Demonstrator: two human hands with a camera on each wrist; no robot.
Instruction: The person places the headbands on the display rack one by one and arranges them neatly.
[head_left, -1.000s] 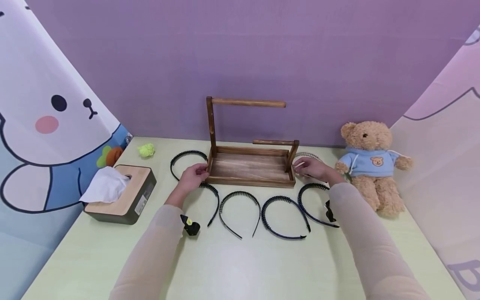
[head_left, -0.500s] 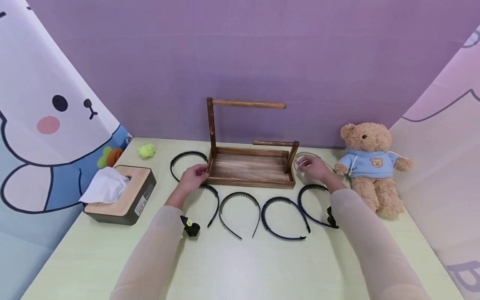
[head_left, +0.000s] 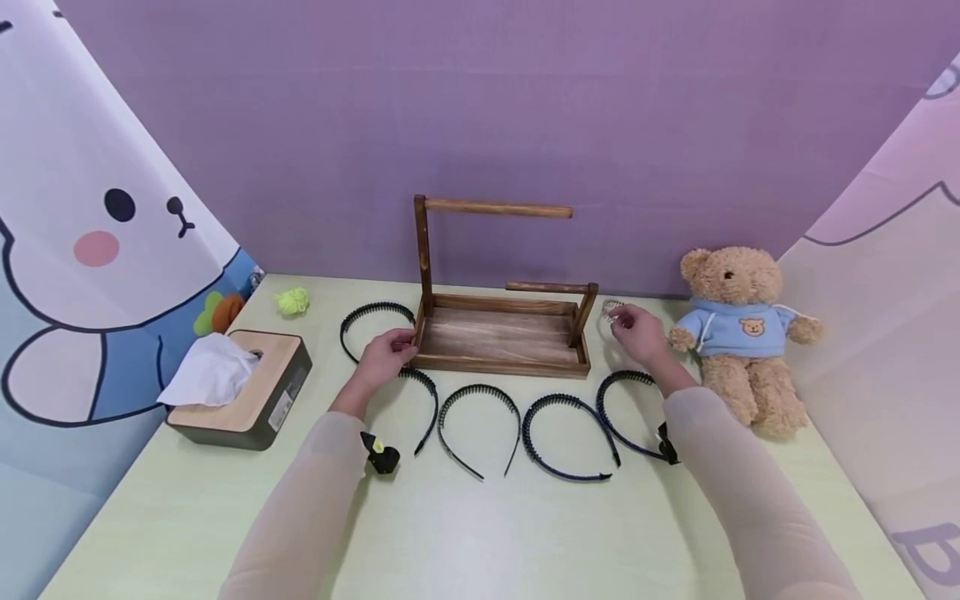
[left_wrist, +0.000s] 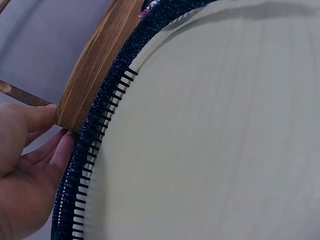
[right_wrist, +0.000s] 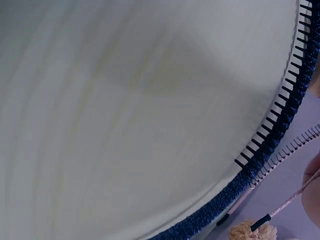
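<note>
My left hand (head_left: pixel 386 357) pinches the front left corner of a brown wooden rack (head_left: pixel 495 363), which has a tray base and two horizontal bars. In the left wrist view, thumb and fingers grip the wood's end, beside a dark blue toothed headband (left_wrist: pixel 85 155). To the right of the rack, my right hand (head_left: pixel 641 335) holds a pale pink toothed headband (head_left: pixel 611 304), mostly hidden by the hand. In the right wrist view, one end of this pink headband (right_wrist: pixel 243 199) shows past a dark blue headband (right_wrist: pixel 280 122), and the hand (right_wrist: pixel 311 187) is cut off.
Several dark headbands lie in front of the rack, such as the middle one (head_left: pixel 480 388). A tissue box (head_left: pixel 281 392) and a yellow-green ball (head_left: pixel 292 302) are at left. A teddy bear (head_left: pixel 750 325) sits at right, near my right hand. The purple wall (head_left: pixel 495 100) stands behind.
My right hand has moved right, away from the rack's right end, and the pale pink headband has shifted with it. My left hand stays at the rack's corner.
</note>
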